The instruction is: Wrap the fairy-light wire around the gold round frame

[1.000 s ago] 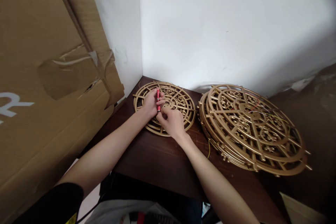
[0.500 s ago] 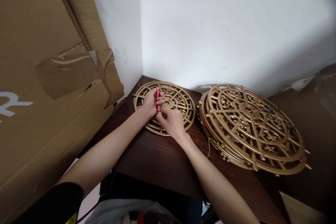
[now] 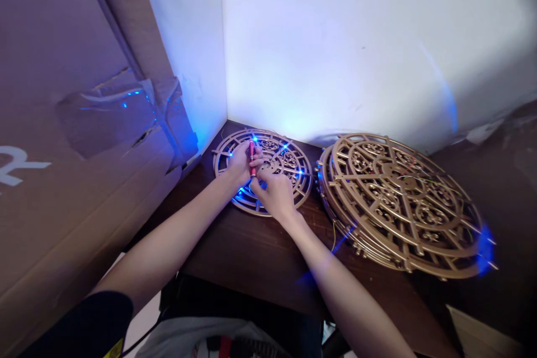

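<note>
At the worktop's [image 3: 251, 260] far corner, the left hand [image 3: 238, 164] pinches a red stick [image 3: 252, 158] over the lit gold disc [image 3: 296, 173] — the right hand [image 3: 274, 196] nips its lower end; a slipping grip could drop it.

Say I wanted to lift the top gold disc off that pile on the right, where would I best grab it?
Probably by its outer rim at the near edge, coming from the front. The top disc lies flat on the pile with the wall close behind, and its open fretwork should let fingers hook through just inside the rim.
</note>
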`<state>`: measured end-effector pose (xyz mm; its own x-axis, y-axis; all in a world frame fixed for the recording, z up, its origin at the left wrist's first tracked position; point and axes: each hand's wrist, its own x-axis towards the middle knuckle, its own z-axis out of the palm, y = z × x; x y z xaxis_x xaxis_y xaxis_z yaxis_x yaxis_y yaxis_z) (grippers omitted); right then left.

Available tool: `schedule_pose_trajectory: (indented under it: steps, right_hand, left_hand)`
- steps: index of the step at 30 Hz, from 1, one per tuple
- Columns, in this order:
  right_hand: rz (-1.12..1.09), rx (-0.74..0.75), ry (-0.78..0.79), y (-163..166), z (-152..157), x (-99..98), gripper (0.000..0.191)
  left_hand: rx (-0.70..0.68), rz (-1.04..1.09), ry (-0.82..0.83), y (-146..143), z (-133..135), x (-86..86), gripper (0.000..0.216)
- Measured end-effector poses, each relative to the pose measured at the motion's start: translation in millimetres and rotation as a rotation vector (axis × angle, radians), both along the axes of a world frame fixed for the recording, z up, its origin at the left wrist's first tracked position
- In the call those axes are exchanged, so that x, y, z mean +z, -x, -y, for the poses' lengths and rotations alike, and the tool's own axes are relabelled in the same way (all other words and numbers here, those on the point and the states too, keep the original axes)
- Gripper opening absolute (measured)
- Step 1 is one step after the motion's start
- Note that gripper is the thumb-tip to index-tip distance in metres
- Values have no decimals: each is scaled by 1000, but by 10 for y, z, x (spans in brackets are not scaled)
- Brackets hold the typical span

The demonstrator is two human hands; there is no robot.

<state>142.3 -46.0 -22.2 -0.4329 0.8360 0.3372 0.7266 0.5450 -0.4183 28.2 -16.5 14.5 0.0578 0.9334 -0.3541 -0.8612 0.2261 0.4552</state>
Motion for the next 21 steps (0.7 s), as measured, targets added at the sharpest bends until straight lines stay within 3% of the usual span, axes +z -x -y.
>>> schedule_pose_trajectory:
  steps: [21]
  right_hand:
    - [-58,6,23,1,10,14,26]
  left_hand:
    - [65,1,-47,4,-44,-71,26]
